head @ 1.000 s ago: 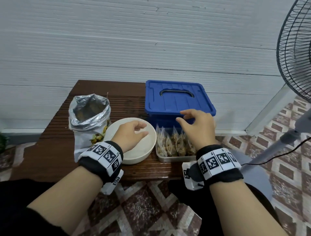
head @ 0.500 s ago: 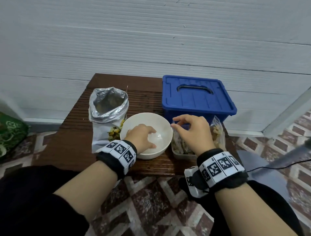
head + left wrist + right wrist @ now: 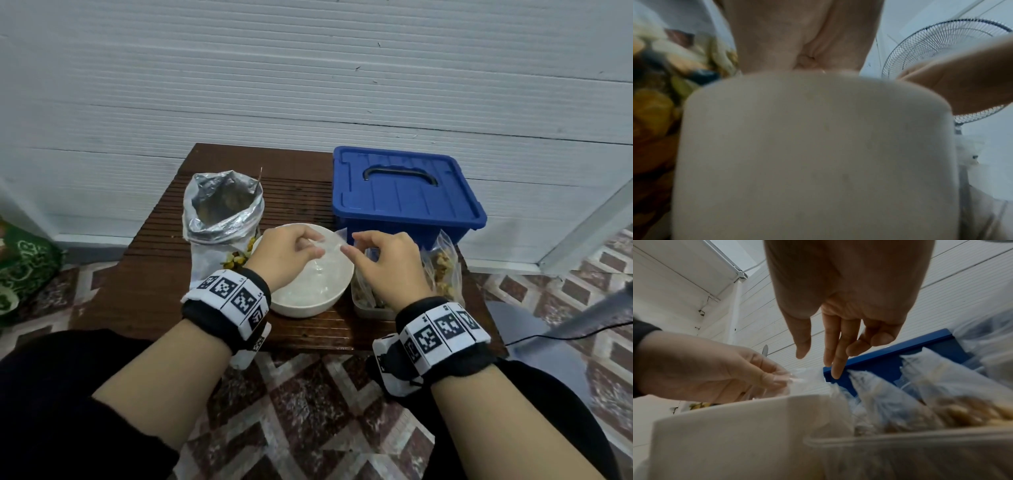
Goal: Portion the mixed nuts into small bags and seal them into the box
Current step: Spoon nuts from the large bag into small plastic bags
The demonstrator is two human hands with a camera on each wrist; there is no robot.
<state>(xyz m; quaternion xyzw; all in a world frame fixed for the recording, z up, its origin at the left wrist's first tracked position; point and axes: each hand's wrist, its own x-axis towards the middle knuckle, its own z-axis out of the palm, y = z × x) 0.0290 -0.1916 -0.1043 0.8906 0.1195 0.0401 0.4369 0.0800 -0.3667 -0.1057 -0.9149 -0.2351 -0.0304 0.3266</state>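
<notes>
On the near edge of the dark brown slatted wooden table (image 3: 164,294), a round white bowl (image 3: 318,298) sits beside a clear rectangular plastic tub (image 3: 368,308) packed with small clear bags of mixed nuts (image 3: 442,270) standing upright. Over the bowl, the left hand (image 3: 284,255) pinches the edge of an empty small clear plastic bag (image 3: 334,241) between curled fingers and thumb. The right hand (image 3: 383,262) hovers just beside it; its thumb and forefinger are apart, fingers (image 3: 835,363) pointing down towards the bag's other edge, gripping nothing. Left of the bowl stands an opened silver foil pouch (image 3: 224,212). Farther back rests the blue plastic box (image 3: 404,198), lid on, near the white panelled wall (image 3: 308,85).
</notes>
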